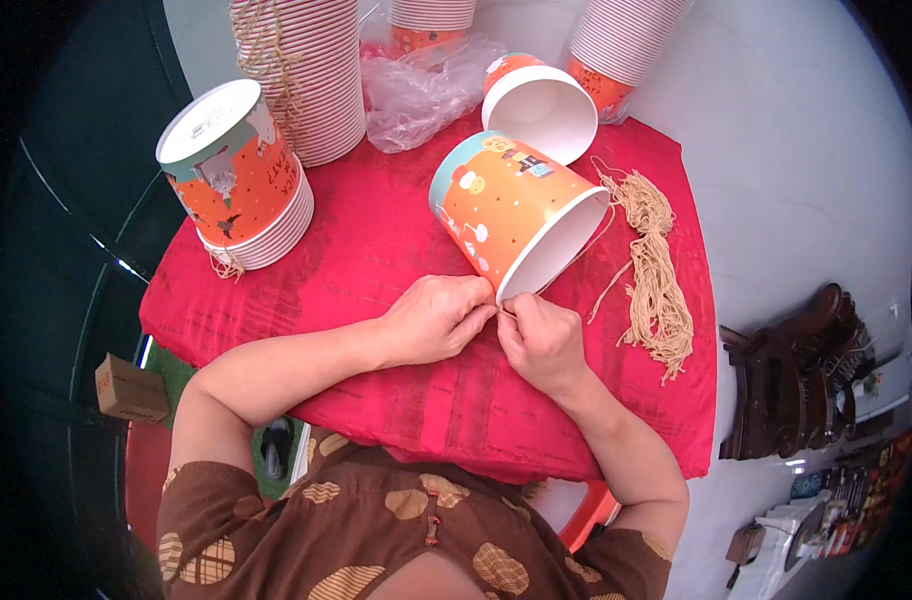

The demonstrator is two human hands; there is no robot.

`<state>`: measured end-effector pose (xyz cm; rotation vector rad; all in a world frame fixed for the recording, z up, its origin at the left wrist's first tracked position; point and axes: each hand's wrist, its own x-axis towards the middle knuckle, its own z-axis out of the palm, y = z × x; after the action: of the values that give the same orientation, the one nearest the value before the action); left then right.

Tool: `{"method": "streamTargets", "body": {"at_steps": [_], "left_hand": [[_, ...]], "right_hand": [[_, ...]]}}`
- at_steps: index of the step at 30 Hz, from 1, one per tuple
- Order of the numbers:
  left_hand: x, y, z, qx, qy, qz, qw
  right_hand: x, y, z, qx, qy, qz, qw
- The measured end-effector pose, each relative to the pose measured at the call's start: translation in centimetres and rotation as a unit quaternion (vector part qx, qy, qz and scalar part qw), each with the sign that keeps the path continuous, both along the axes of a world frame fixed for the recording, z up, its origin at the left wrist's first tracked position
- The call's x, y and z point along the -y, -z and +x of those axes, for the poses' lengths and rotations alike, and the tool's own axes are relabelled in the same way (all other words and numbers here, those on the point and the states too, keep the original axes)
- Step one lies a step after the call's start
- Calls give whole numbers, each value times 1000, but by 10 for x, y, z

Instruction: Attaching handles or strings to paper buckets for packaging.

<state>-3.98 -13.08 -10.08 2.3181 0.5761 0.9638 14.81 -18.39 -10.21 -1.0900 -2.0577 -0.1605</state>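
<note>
An orange paper bucket with a teal base band and party pictures lies tilted on the table, its white mouth facing right and toward me. My left hand is closed, fingertips pinching at the bucket's near rim. Right beside it, my right hand is closed in a pinch on a thin tan string, which runs from the far side of the rim along the mouth to my fingers. The fingertips of both hands nearly meet, and the exact spot they grip is partly hidden. A loose hank of tan string lies to the right.
A red cloth covers the table. At the left stands an upside-down stack of orange buckets. Tall stacks of nested buckets rise at the back, near a clear plastic bag. Another bucket lies on its side behind mine.
</note>
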Motion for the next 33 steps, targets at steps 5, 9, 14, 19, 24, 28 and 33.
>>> {"method": "streamTargets", "body": {"at_steps": [5, 9, 14, 19, 24, 28, 33], "left_hand": [[2, -7, -3, -7, -5, -23, 1000], [1, -11, -5, -73, -33, -22, 997], [2, -13, -5, -96, -56, -31, 993], [1, -7, -4, -91, -82, 6, 992], [3, -4, -2, -94, -93, 9, 991], [2, 0, -2, -99, -112, 21, 989], [1, 5, -1, -109, -118, 36, 986]], "right_hand": [[8, -8, 6, -24, 2, -56, 998], [8, -10, 10, 2, -16, -71, 997], [7, -6, 10, 6, -42, -90, 995], [7, -8, 6, -20, -58, -94, 994], [7, -1, 7, -48, -63, -123, 989], [7, 1, 5, -89, -76, -129, 985], [6, 6, 6, -107, -88, -150, 979]]}}
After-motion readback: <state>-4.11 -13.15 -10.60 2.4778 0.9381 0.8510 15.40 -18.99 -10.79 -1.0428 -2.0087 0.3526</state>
